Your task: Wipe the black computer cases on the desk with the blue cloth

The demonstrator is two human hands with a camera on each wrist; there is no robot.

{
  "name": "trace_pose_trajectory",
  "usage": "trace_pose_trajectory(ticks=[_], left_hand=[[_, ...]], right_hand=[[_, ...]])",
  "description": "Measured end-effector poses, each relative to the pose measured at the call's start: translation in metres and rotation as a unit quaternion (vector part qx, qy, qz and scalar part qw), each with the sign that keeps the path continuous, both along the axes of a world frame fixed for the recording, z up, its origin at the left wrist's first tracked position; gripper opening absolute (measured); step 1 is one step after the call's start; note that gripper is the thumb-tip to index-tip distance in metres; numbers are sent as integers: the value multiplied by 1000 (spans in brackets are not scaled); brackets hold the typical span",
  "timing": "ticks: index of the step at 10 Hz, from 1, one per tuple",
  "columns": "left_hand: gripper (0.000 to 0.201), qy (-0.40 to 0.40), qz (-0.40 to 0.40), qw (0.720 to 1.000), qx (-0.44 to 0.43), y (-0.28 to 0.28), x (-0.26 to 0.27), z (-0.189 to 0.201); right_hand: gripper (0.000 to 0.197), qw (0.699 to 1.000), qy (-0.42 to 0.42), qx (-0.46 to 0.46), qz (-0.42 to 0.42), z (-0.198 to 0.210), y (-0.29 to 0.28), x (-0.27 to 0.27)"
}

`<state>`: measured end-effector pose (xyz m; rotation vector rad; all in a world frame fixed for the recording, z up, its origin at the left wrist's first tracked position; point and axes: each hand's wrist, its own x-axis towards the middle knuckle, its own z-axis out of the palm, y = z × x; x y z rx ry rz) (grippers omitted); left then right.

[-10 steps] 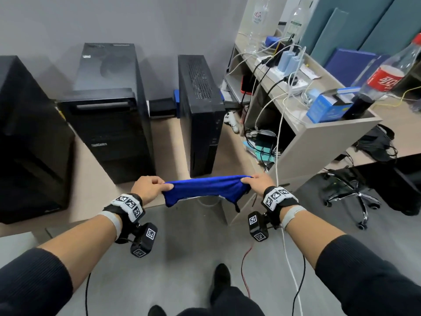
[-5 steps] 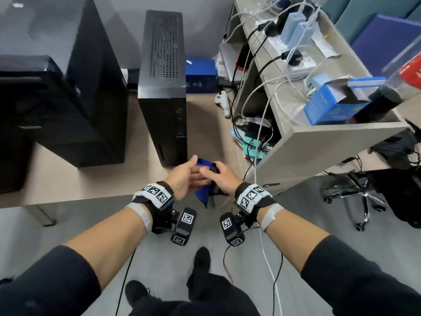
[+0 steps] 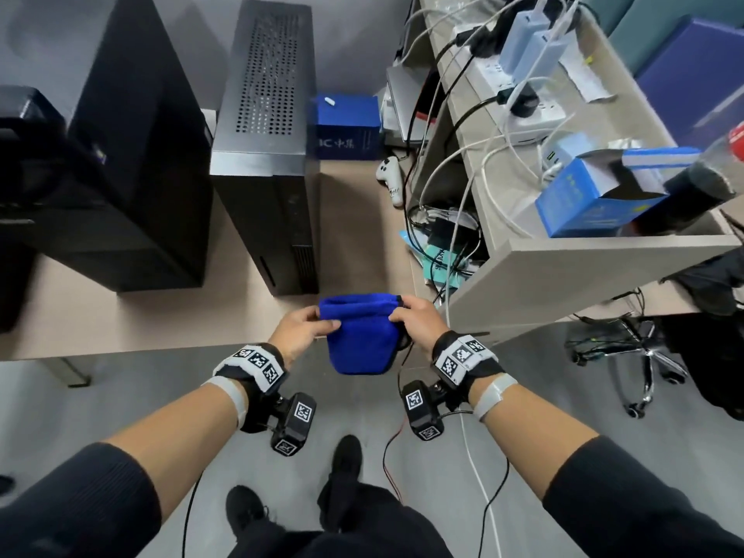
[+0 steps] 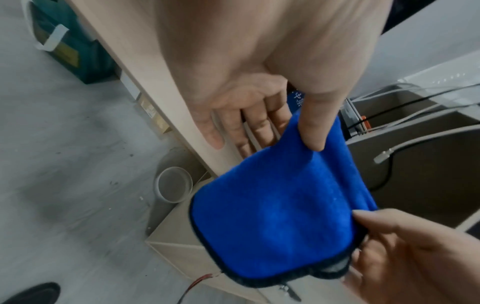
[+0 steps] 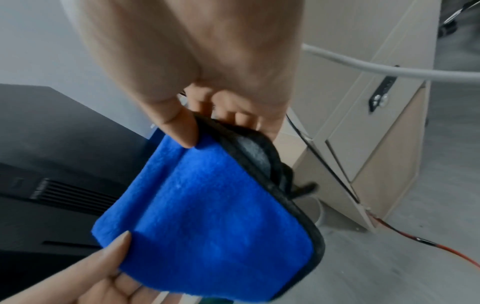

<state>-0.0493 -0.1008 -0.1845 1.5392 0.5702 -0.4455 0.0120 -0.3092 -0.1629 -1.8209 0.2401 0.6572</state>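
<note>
A folded blue cloth (image 3: pixel 358 340) with a dark hem hangs over the desk's front edge, held by both hands. My left hand (image 3: pixel 308 324) pinches its left top corner between thumb and fingers; the same cloth (image 4: pixel 280 214) fills the left wrist view. My right hand (image 3: pixel 412 316) pinches the right top corner of the cloth (image 5: pixel 207 216). Just behind the cloth stands a slim black computer case (image 3: pixel 269 155) with a perforated top. A larger black case (image 3: pixel 129 163) stands to its left, and part of a third (image 3: pixel 16 203) shows at the left edge.
The cases stand on a beige desk (image 3: pixel 120 320). At right is a raised shelf (image 3: pixel 563 259) with a power strip, cables and a blue box (image 3: pixel 596 195). A blue carton (image 3: pixel 348 128) and white controller (image 3: pixel 392 181) lie behind. An office chair base (image 3: pixel 640 356) is on the floor.
The cloth was stretched wide between the hands, then bunched as they met. Now it is folded into a small square held by its top corners. The view has moved closer to the slim case.
</note>
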Motion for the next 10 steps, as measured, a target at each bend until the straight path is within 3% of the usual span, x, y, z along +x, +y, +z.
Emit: trace_pose_trajectory(ticks=[1, 2, 3, 4, 5, 6, 7, 8, 9, 10], left_hand=[[25, -1, -22, 1000, 17, -3, -4, -9], [20, 18, 11, 999, 29, -13, 11, -15], [5, 11, 82, 996, -13, -21, 35, -11], [30, -6, 107, 994, -28, -25, 45, -14], [38, 28, 18, 999, -20, -23, 40, -27], [26, 70, -21, 993, -97, -27, 40, -29], [46, 84, -34, 990, -111, -28, 52, -29], [52, 73, -39, 992, -95, -23, 62, -21], [43, 59, -19, 993, -96, -12, 58, -22], [55, 59, -31, 997, -47, 6, 42, -15]], right_hand=[[28, 997, 16, -70, -24, -25, -4, 5], [27, 991, -11, -130, -20, -42, -2, 19], [47, 991, -26, -132, -20, -44, 3, 42], [72, 980, -57, -187, 37, -41, 8, 50], [52, 964, -70, -228, 115, -51, 19, 37], [54, 943, -45, -247, 218, -66, 23, 24], [61, 921, -46, -282, 266, -70, 29, 30], [61, 919, -58, -292, 259, -70, 36, 44], [59, 929, -58, -271, 246, -57, 46, 44], [55, 940, -63, -263, 207, -39, 49, 35]])
